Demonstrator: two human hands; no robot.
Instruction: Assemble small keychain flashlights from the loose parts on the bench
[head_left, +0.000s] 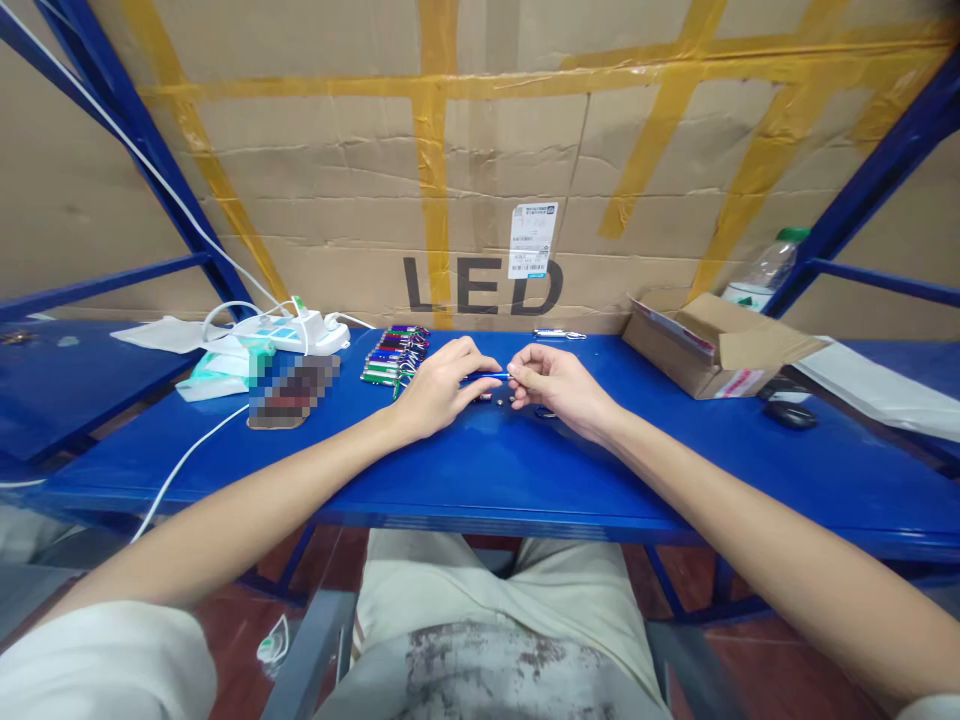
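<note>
Between my hands, just above the tabletop, is a slim blue pen-shaped tube (487,377). My left hand (442,388) grips its left part between thumb and fingers. At its right end my right hand (556,385) pinches the tip; whatever small part lies under those fingertips is hidden. On the table below are a small red piece (482,398), tiny silvery bits (500,403) and a dark ring-like clip (545,411), partly covered by my right hand. Left of my left hand lies a row of coloured pen-shaped tubes (386,357) with metal clips.
A blue and silver tube with a clip (557,334) lies at the back of the blue table (480,480). To the right are an open cardboard box (697,345), a black mouse (791,414) and a bottle (769,268). A power strip (307,331) and green-white packet (229,368) sit left.
</note>
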